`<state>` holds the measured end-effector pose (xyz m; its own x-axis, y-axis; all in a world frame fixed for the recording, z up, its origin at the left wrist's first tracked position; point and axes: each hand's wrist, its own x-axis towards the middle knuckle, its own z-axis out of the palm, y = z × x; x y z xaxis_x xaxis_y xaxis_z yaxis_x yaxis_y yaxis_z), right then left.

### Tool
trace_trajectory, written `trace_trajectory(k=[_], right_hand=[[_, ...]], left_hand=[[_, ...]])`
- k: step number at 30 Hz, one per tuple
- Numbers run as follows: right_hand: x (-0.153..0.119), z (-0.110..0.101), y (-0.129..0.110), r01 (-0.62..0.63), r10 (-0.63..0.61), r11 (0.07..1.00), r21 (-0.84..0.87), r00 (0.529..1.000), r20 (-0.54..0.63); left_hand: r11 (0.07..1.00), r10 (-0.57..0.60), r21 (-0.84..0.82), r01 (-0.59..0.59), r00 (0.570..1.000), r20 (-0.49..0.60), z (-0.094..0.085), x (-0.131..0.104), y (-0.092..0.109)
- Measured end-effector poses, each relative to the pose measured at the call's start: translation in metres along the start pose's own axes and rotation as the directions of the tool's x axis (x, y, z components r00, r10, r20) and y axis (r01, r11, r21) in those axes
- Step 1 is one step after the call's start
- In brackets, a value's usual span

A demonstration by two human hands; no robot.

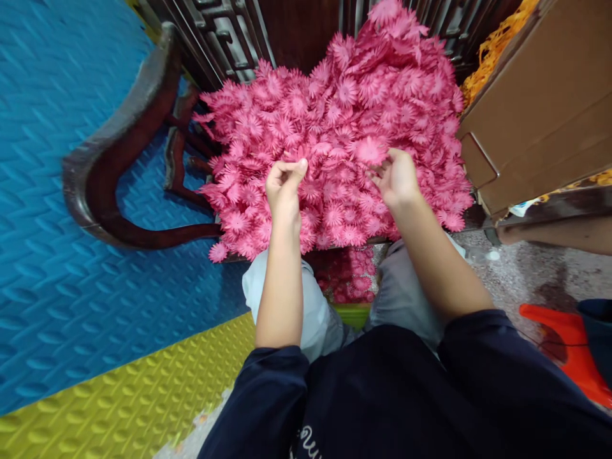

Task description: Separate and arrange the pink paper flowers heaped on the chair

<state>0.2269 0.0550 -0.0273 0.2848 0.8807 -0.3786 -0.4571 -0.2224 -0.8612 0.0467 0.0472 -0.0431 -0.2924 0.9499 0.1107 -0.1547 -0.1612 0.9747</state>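
A wide heap of pink artificial flowers with narrow petals covers a dark wooden seat before me. My left hand is closed over the middle of the heap, thumb and forefinger pinched at a pink flower seen edge-on. To its right, my right hand holds a brighter, slightly blurred pink flower by its edge, raised above the pile. The other fingers of that hand are loosely curled.
A dark curved wooden armrest stands at left over blue matting. On the right, a cardboard box leans near orange strands. Another person's leg and a red-orange plastic object are farther right. More pink flowers lie below the seat.
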Motion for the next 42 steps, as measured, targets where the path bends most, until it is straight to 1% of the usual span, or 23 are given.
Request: trace_trajectory(k=[1, 2, 4, 5, 6, 7, 9, 10, 12, 15, 19, 27, 33, 35, 37, 39, 40, 42], right_hand=[[-0.002, 0.002, 0.002, 0.028, -0.024, 0.998, -0.053, 0.997, 0.077], [-0.005, 0.005, 0.005, 0.036, -0.020, 0.994, -0.104, 0.989, 0.149], [-0.013, 0.014, 0.013, -0.009, 0.057, 0.983, -0.183, 0.964, 0.261], [-0.017, 0.018, 0.017, -0.037, 0.099, 0.977, -0.211, 0.952, 0.290], [-0.020, 0.021, 0.021, -0.042, 0.113, 0.972, -0.230, 0.947, 0.302], [-0.023, 0.023, 0.023, -0.015, 0.091, 0.969, -0.247, 0.949, 0.301], [-0.025, 0.026, 0.027, 0.116, -0.030, 0.952, -0.285, 0.956, 0.291], [-0.026, 0.026, 0.027, 0.189, -0.100, 0.935, -0.300, 0.952, 0.288], [-0.028, 0.027, 0.026, 0.271, -0.181, 0.910, -0.314, 0.941, 0.287], [-0.033, 0.027, 0.022, 0.301, -0.199, 0.902, -0.311, 0.927, 0.318], [-0.037, 0.026, 0.022, 0.350, -0.205, 0.877, -0.329, 0.892, 0.403], [-0.036, 0.027, 0.022, 0.351, -0.227, 0.893, -0.283, 0.892, 0.391], [-0.037, 0.028, 0.018, 0.275, -0.166, 0.912, -0.304, 0.926, 0.340], [-0.035, 0.027, 0.017, 0.246, -0.155, 0.923, -0.296, 0.942, 0.299], [-0.029, 0.024, 0.019, 0.181, -0.115, 0.945, -0.272, 0.964, 0.240], [-0.018, 0.018, 0.021, 0.106, -0.063, 0.965, -0.239, 0.982, 0.180], [-0.012, 0.014, 0.023, 0.089, -0.054, 0.971, -0.224, 0.986, 0.157], [0.003, 0.006, 0.026, 0.131, -0.103, 0.968, -0.213, 0.985, 0.135]], left_hand=[[1.000, 0.009, 0.012, -0.009, 1.000, 0.010, -0.001, 0.000, 0.001], [1.000, 0.011, 0.019, -0.012, 1.000, 0.027, -0.001, -0.001, 0.001], [0.999, 0.012, 0.030, -0.014, 0.999, 0.053, 0.002, -0.003, 0.001], [0.999, 0.016, 0.036, -0.018, 0.998, 0.057, 0.003, -0.005, 0.001], [0.999, 0.020, 0.039, -0.022, 0.998, 0.055, 0.005, -0.006, 0.002], [0.999, 0.023, 0.038, -0.025, 0.998, 0.053, 0.006, -0.007, 0.002], [0.999, 0.018, 0.032, -0.020, 0.999, 0.050, 0.008, -0.008, 0.002], [0.999, 0.010, 0.033, -0.012, 0.999, 0.049, 0.009, -0.009, 0.002], [0.999, -0.014, 0.051, 0.011, 0.999, 0.046, 0.009, -0.009, 0.002], [0.996, -0.045, 0.077, 0.042, 0.998, 0.047, 0.009, -0.010, 0.001], [0.996, -0.062, 0.073, 0.058, 0.996, 0.061, 0.010, -0.014, 0.002], [0.994, -0.101, 0.042, 0.096, 0.988, 0.118, 0.012, -0.015, 0.004], [0.992, -0.090, 0.101, 0.073, 0.981, 0.171, 0.010, -0.015, 0.003], [0.991, -0.113, 0.096, 0.096, 0.976, 0.187, 0.011, -0.016, 0.003], [0.989, -0.149, 0.043, 0.143, 0.968, 0.204, 0.011, -0.017, 0.004], [0.981, -0.178, -0.038, 0.191, 0.958, 0.225, 0.011, -0.016, 0.003], [0.975, -0.189, -0.077, 0.210, 0.956, 0.224, 0.011, -0.015, 0.002], [0.964, -0.203, -0.134, 0.229, 0.962, 0.183, 0.008, -0.011, 0.000]])
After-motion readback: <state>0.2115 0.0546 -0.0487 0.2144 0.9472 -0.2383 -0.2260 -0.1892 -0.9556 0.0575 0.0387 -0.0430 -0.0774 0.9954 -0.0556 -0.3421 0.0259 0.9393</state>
